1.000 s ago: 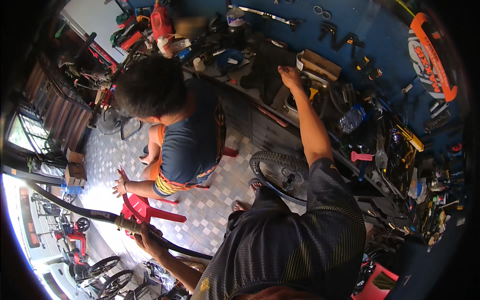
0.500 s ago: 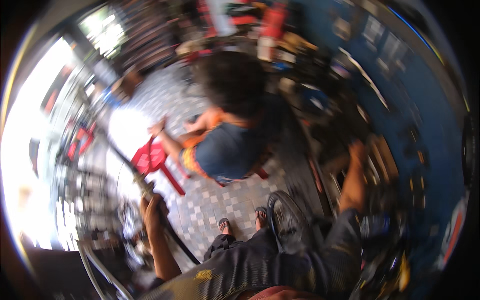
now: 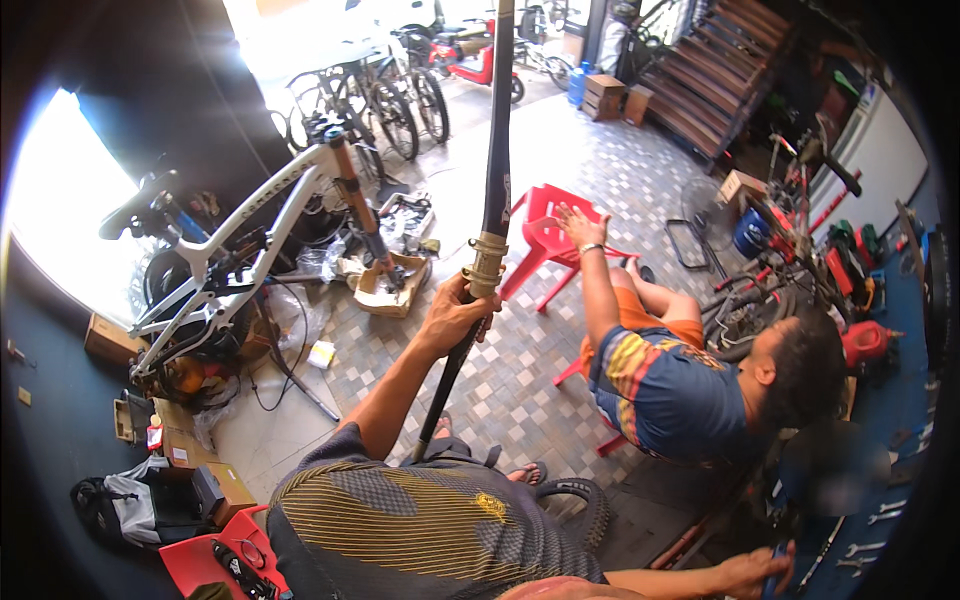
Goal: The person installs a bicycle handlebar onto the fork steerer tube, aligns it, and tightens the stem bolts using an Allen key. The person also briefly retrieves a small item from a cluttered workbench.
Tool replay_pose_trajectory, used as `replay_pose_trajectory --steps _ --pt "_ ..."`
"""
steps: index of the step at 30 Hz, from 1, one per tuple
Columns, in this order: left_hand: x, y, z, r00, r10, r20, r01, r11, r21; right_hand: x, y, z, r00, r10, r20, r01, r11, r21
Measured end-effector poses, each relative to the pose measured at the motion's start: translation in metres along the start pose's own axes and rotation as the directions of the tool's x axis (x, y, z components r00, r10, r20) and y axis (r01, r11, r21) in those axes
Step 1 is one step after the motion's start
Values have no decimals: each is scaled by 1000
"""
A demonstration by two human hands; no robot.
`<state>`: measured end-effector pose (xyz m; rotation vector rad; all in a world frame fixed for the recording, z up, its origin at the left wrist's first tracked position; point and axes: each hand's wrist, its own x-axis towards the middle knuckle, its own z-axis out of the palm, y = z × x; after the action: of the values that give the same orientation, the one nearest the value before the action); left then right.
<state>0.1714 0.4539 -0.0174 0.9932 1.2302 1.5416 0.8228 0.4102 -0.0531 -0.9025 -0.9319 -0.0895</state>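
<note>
My left hand [image 3: 458,316] is wrapped round a long black pole [image 3: 497,150], just below its beige ribbed fitting [image 3: 487,262]. The pole rises steeply past the top of the picture; its lower end comes down by my legs. Out at the lower right, my right hand [image 3: 757,572] reaches to the tool bench side with closed fingers round a small blue object [image 3: 776,568], whose kind I cannot make out. Another person [image 3: 665,390] in a dark patterned shirt and orange shorts sits at the right, one arm stretched toward a red plastic chair [image 3: 552,232].
At the left a white bicycle frame [image 3: 230,225] stands on a repair stand, beside an open cardboard box [image 3: 392,288]. Several bicycles [image 3: 385,100] line the doorway. Spanners [image 3: 868,548] hang on the blue wall at right. A bicycle tyre [image 3: 585,505] stands by my feet.
My view has turned left, so the seated person and chair appear farther right. The pole now stands more upright, still in my left hand. My right hand shows lower in the picture.
</note>
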Motion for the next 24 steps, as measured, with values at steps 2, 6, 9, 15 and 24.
replay_pose_trajectory --steps 2,6,9,15,24 --pt "10 -1 -43 1000 18 2 -18 999 -32 -30 -74 103 963 -41 267 -9 984 180" --pt "16 15 -127 979 156 -133 -149 987 61 -110 -163 292 718 -156 678 -63 956 287" --pt "19 52 -171 966 150 -213 -144 989 44 -166 -203 395 584 -167 794 -247 896 369" --pt "46 96 -251 932 186 -311 -214 975 -59 -236 -271 537 437 -340 833 -185 872 453" --pt "168 141 -290 872 268 -409 -322 944 -68 -329 -259 775 373 -509 776 -201 772 603"
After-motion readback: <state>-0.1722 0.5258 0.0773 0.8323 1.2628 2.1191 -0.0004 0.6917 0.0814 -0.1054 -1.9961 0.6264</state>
